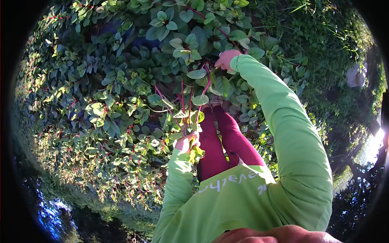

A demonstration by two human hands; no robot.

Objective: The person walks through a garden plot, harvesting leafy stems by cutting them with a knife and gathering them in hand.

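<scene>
Red stems (190, 107) held near, leaves (256, 53) beyond

The left hand (187, 142), near, is curled closed around the stems. Far and to the right, the right hand (227, 59) bends its fingers among leaves; I cannot tell whether it grips anything. Plants (121, 101) spread left. Long stems could snag or snap there if pulled sharply sideways.

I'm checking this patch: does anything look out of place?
Perhaps the pale lump in the grass, far right: light amid green, its nature unclear. The stems in the left hand show nothing odd.
</scene>
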